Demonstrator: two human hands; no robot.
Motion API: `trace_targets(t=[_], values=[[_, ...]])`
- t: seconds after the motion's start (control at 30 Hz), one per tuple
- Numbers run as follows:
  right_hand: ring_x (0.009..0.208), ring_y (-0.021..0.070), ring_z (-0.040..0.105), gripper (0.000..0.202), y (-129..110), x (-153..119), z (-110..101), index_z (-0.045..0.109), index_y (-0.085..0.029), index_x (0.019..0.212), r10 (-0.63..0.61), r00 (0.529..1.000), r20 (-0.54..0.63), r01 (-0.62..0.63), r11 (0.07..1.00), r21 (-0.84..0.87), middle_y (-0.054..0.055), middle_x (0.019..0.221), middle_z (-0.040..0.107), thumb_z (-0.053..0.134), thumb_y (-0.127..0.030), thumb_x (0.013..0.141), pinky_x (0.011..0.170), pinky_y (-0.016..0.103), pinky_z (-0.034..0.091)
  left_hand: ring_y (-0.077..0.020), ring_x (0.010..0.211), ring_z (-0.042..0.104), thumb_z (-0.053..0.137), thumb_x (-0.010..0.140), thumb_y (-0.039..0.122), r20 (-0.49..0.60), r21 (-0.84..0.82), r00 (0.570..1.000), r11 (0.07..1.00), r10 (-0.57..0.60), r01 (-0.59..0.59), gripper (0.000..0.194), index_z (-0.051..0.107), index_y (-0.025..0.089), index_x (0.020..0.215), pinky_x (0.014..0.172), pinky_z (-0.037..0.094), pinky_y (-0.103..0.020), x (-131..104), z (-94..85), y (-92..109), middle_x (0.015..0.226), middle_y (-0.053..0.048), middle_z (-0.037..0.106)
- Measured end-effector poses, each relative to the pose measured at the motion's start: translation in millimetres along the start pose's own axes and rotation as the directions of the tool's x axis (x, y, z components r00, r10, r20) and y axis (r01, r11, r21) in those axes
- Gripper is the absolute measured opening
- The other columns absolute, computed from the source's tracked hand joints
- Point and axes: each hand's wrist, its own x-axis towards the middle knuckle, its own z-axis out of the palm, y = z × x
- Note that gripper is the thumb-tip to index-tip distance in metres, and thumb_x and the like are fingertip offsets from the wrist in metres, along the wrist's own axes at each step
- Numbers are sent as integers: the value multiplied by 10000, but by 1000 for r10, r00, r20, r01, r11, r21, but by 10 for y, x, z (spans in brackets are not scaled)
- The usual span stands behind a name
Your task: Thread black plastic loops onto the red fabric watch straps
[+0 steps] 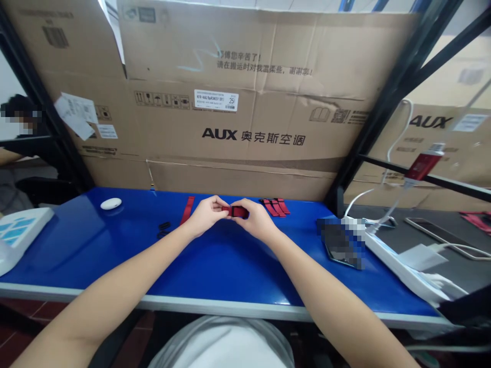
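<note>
Between my two hands, a short red webbing strap with a black buckle (238, 211) is held just above the blue table. The fingers of my left hand (210, 214) pinch its left end. My right hand (256, 217) grips the buckle end, with the thumb and fingers closed around it. Beside my left wrist lies a loose red strap (187, 210), partly covered by the arm. Small black buckle pieces (164, 229) rest to the left of it. Several red straps with black fittings (275, 207) lie together to the right of my right hand.
A large cardboard sheet (230, 153) stands along the back of the blue table (222, 271). To the right are a phone (341, 250), a white power strip (402, 271) and hanging cables. A white round object (111, 204) and a white device (23, 237) sit left. Another person is at far left.
</note>
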Motion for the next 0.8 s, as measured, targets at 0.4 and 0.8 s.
trace_targets(t=[0.4,0.8], values=[[886,214,635,283,57,18,-107,697,-187,1026,55,996,73,-42,985,-170,73,983,701,712,-190,743,826,320,467,-194,660,707,665,616,60,-50,113,997,991,-60,65,301,641,115,911,750,594,-399,46,-96,12,731,-42,712],[983,200,626,433,475,79,-15,696,-238,1126,147,920,363,-107,986,-128,59,1068,664,793,-222,705,890,310,467,-201,716,670,685,697,236,340,724,931,669,-134,-168,234,723,165,917,664,523,-284,-9,-235,-61,825,-61,699]])
